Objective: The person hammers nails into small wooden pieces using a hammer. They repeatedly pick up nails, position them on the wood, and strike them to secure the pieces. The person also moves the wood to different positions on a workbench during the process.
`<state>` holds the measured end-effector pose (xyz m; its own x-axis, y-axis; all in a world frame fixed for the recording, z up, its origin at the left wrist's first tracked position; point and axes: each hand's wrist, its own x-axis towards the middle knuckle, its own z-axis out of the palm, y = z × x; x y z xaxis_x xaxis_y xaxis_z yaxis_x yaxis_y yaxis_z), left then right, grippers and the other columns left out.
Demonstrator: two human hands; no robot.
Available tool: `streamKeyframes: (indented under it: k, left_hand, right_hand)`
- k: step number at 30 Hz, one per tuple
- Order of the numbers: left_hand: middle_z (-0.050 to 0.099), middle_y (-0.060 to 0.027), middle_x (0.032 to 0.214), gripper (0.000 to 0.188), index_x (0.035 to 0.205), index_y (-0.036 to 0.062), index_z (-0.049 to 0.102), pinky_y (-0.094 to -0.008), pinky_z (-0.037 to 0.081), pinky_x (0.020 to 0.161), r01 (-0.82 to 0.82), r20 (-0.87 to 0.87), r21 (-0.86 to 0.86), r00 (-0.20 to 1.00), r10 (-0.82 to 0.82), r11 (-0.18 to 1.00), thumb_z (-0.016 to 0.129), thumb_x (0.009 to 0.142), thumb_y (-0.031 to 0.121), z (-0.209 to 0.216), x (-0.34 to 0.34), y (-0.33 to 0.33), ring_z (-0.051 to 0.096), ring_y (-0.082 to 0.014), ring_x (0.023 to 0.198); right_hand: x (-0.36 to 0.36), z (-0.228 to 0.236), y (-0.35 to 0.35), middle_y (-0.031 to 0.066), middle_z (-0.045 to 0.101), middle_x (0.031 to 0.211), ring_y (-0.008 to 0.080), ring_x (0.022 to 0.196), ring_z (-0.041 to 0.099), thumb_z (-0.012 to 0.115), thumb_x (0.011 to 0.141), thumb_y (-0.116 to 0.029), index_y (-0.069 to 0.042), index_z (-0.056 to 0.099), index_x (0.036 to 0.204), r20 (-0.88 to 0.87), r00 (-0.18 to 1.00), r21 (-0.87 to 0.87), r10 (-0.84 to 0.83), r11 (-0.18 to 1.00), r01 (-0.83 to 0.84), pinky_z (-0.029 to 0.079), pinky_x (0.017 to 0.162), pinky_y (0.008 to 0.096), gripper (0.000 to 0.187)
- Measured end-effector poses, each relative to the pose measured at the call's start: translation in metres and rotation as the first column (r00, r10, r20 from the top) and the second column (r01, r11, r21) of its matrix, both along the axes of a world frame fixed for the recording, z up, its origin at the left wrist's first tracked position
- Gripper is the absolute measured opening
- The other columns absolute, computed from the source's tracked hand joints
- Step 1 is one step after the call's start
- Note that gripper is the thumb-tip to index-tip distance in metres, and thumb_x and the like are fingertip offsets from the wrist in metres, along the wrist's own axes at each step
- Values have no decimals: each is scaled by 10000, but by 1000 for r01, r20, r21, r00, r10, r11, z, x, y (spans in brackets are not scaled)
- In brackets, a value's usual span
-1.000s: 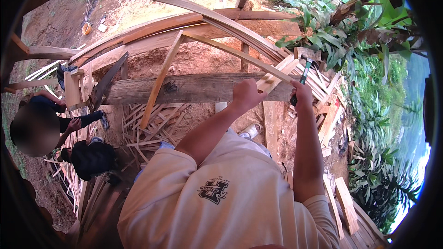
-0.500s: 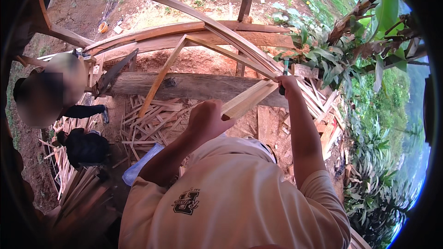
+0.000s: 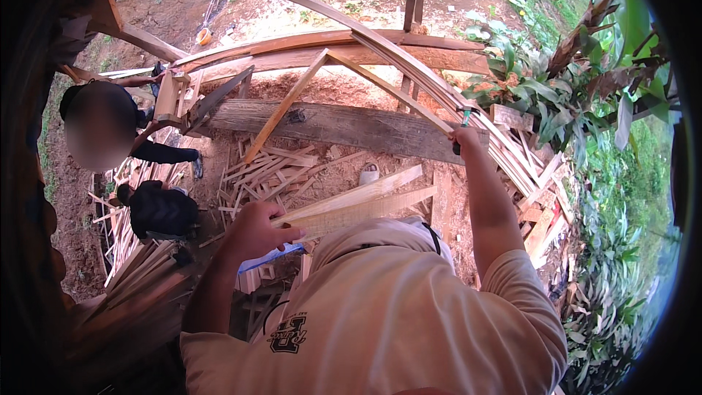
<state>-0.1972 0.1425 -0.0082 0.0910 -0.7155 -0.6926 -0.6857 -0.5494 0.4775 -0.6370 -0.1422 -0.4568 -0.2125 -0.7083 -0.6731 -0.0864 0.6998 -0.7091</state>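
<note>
My left hand (image 3: 254,232) grips the near ends of two pale wooden strips (image 3: 365,194), which fan apart toward their far ends in front of my body. In my right hand (image 3: 469,140) is a hammer (image 3: 466,115) with a green and black handle, its head pointing away from me. The hammer is beside the right end of an angled wooden frame (image 3: 327,55), made of two strips meeting at a peak. That frame leans across a thick weathered beam (image 3: 351,124) running left to right.
Curved long planks (image 3: 292,47) span behind the beam. Loose offcuts (image 3: 270,175) and stacked strips (image 3: 526,168) lie on the soil. At the left is a co-worker (image 3: 139,124) in dark clothing, near a handsaw-like dark blade (image 3: 216,99). Plants (image 3: 614,249) cover the right slope.
My left hand has moved left and closer to my body, drawing the two strips away from the beam. My right hand still holds the hammer near the frame's end. The view has shifted slightly.
</note>
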Motion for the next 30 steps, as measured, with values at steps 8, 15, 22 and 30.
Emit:
streamKeyframes:
  k: [8, 15, 22, 30]
  left_hand:
    - [757, -104, 750, 386, 960, -72, 763, -293, 577, 584, -111, -48, 67, 992, 115, 992, 879, 869, 285, -26, -9, 33, 737, -132, 623]
    - [753, -99, 750, 360, 961, -71, 760, -291, 589, 574, 2, -127, 60, 992, 5, 998, 867, 892, 266, -51, -18, 13, 740, -137, 622]
    - [741, -85, 732, 386, 934, -59, 762, -277, 585, 565, 37, -280, 45, 960, -23, 998, 832, 926, 321, -96, -42, -18, 741, -134, 614]
    - [717, -106, 813, 437, 961, -36, 731, -281, 559, 579, -255, -671, 184, 673, 311, 949, 791, 962, 397, -202, -84, -68, 704, -174, 630]
  right_hand:
    - [23, 31, 68, 70, 653, 727, 151, 505, 529, 832, 901, -177, 3, 702, 830, 148, 988, 20, -44, 999, 41, 404, 482, 327, 233]
    - [-24, 111, 188, 2, 548, 660, 111, 466, 481, 720, 1016, -313, -46, 623, 856, 73, 984, -80, -165, 982, 170, 381, 456, 315, 326]
    - [-73, 138, 286, -32, 510, 660, 84, 472, 461, 665, 1064, -341, -109, 562, 881, -36, 890, -93, -454, 889, 449, 377, 422, 271, 313]
    - [-70, 133, 398, -26, 506, 708, 72, 492, 452, 674, 1063, -343, -132, 539, 927, 93, 597, 33, -797, 602, 798, 384, 428, 259, 285]
